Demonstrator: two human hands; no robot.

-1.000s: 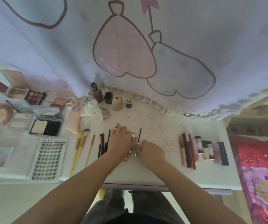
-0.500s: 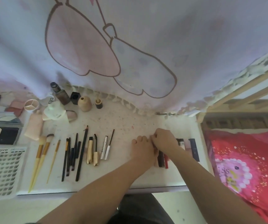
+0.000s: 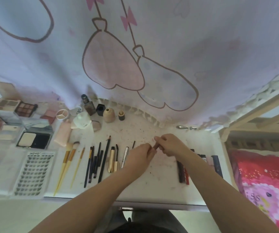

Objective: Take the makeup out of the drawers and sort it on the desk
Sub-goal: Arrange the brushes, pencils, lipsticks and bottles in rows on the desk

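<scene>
Palettes (image 3: 26, 108), lash tray (image 3: 32, 174), brushes (image 3: 68, 158) and pencils (image 3: 100, 158) already lie grouped on the surface (image 3: 152, 187); left hand (image 3: 139, 157) and right hand (image 3: 170, 145) both pinch a small brown stick (image 3: 156, 146) above it, lipsticks (image 3: 183, 172) rightmost; sorting looks nearly finished

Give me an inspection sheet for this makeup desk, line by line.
Surface: white desk, speckled with dark crumbs.
Job's things: brushes, pencils, lip tubes in rows; palettes, bottles at the back.
Clutter: lash tray on the left.
Grips: left hand and right hand together hold a small brown tube.
Cables: nothing seen.
Surroundings: curtain behind, red bedding on the right.
</scene>
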